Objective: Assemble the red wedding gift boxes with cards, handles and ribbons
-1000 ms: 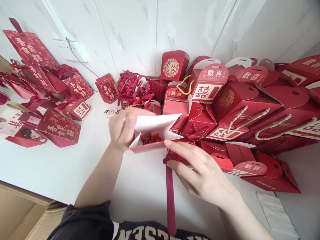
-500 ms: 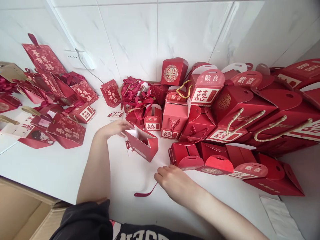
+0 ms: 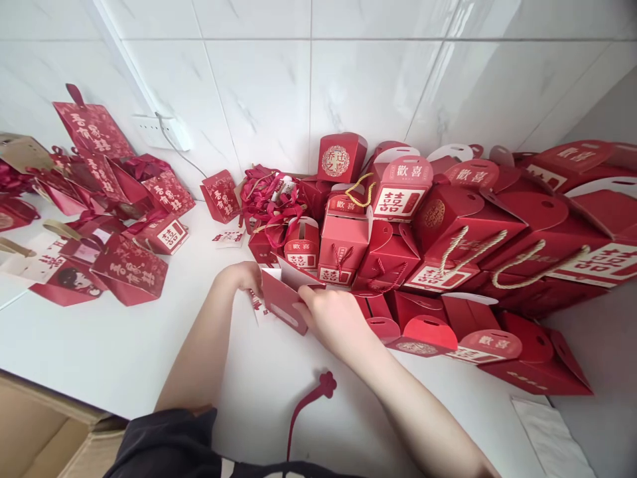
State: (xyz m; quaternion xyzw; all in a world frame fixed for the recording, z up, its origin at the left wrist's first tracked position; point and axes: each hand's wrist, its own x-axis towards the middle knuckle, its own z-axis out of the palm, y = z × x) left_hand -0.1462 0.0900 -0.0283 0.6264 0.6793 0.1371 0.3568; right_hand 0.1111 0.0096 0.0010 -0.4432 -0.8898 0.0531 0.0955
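A red gift box [image 3: 283, 302] with its top unfolded stands on the white table between my hands. My left hand [image 3: 243, 275] closes on its left edge, with the fingertips partly hidden behind the panel. At the right edge, my right hand [image 3: 331, 315] has its thumb on the front panel and its fingers over the top rim. A dark red strap [image 3: 307, 401] with a flower-shaped end lies loose on the table, nearer my body. Under the box's left side, a white card [image 3: 259, 311] with red print shows in part.
Finished-looking red boxes [image 3: 462, 232] with rope handles are stacked at the right. Behind the held box sits a heap of red ribbons [image 3: 273, 199]. More red boxes [image 3: 134, 269] stand at the left. A cardboard carton [image 3: 40, 425] is at lower left, a white packet [image 3: 550, 438] at lower right.
My right hand has left the strap and moved up and left to the box. The strap now lies on the table with its flower end showing. My left hand stays at the box.
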